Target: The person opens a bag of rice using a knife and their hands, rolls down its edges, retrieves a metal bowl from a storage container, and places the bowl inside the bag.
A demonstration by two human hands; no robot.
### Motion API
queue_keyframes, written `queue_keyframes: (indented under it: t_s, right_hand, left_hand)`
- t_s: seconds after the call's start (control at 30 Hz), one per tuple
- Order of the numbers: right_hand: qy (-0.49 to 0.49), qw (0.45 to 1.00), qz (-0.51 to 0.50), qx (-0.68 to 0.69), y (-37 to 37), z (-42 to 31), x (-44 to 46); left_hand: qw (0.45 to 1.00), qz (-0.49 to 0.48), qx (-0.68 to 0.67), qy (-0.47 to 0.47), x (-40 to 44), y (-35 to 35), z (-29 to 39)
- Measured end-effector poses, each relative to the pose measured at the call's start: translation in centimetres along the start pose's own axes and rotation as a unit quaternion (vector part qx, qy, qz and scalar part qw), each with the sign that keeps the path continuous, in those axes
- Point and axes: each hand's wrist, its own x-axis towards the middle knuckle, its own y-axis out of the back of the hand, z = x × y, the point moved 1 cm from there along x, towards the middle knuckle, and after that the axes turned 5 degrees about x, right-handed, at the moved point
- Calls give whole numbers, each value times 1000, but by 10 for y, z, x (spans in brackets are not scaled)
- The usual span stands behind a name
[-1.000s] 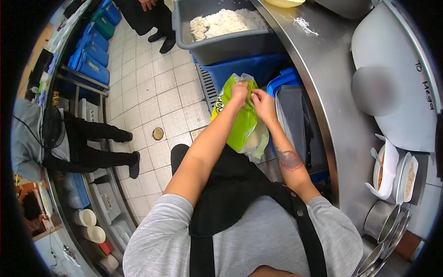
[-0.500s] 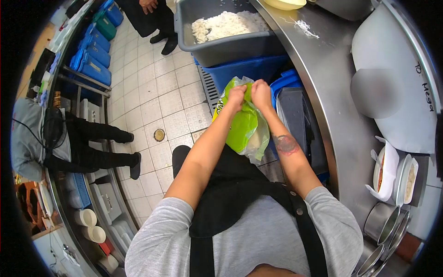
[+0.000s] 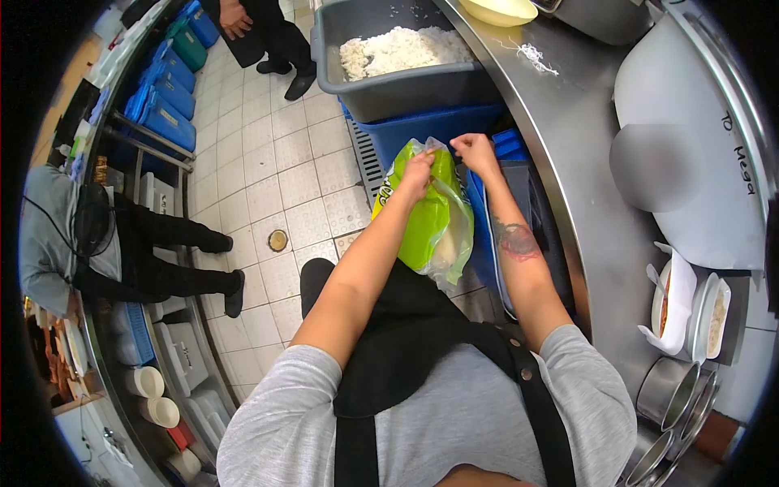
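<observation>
A green and clear plastic bag (image 3: 428, 231) with yellow print hangs in front of my apron, and something pale shows through its lower right side. My left hand (image 3: 418, 174) is closed around the bag's gathered top. To the right of the bag's upper edge, apart from it, is my right hand (image 3: 475, 152), its fingers pinched together. Whatever the right fingertips hold, if anything, is too small to make out. Beyond both hands stands a large grey tub (image 3: 414, 92) with white cooked rice (image 3: 402, 53) in it.
To the right runs a steel counter (image 3: 560, 154) bearing white string (image 3: 534, 58), a yellow bowl (image 3: 499, 10) and a container of food (image 3: 667, 304). A person (image 3: 280, 45) stands beside the tub; another person (image 3: 122, 239) works at the left shelving. A drain (image 3: 277, 240) marks the tiled floor.
My right hand has come off the bag's top and moved slightly right. The left hand keeps its hold, and the bag's top has opened out a little on the right.
</observation>
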Motion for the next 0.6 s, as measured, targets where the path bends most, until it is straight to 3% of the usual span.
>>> queue_keyframes:
  t_s: [0.17, 0.27, 0.37, 0.43, 0.47, 0.5, 0.53, 0.57, 0.6]
  right_hand:
    - [13, 995, 100, 1, -21, -16, -15]
    - [34, 997, 73, -19, -21, -16, -11]
    - [168, 975, 73, -125, -18, -15, -6]
    - [183, 964, 179, -73, -8, -9, 9]
    - [121, 955, 241, -124, 2, -9, 16]
    - [86, 947, 308, 24, 12, -2, 23]
    - [51, 954, 296, -13, 27, 7, 32]
    - [53, 946, 279, -155, 36, 8, 33]
    - [99, 916, 338, -189, 35, 9, 30]
  left_hand:
    - [999, -8, 16, 38, 4, -10, 3]
    - [999, -23, 4, 32, 6, -5, -1]
    - [998, -55, 19, 5, 14, 2, -13]
    - [994, -45, 95, -24, 8, 0, -11]
    - [994, -57, 93, -24, 7, 1, -9]
    - [993, -70, 91, -21, 6, 3, -8]
    - [992, -84, 91, -17, 4, 3, -8]
    - [992, -93, 79, -18, -3, 2, -4]
    - [992, -103, 68, -18, -10, 2, 1]
